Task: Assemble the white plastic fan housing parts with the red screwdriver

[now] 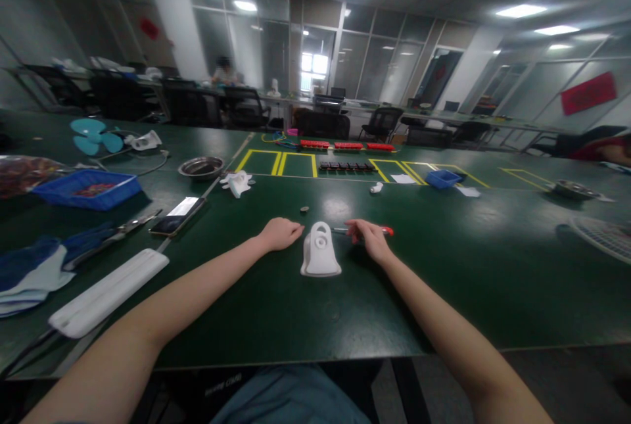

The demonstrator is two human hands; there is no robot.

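A white plastic stand (323, 256), with a rounded loop top and a round hole in its face, sits upright on the green table between my hands. My left hand (280, 234) is just left of it, fingers curled together; whatever they may hold is hidden. To the right of the stand, my right hand (369, 238) has its bent fingers around a screwdriver (389, 231) with a red handle. The screwdriver's thin shaft points left toward the stand, and the palm hides part of the handle. A small dark round piece (304, 209) lies beyond the stand.
At left are a white power strip (111, 292), a phone (172, 220), gloves (34, 266), a blue tray (93, 190), a metal bowl (201, 167) and blue fan blades (96, 138). A white part (376, 187) and blue bin (442, 178) lie ahead. A wire fan guard (606, 236) is at right.
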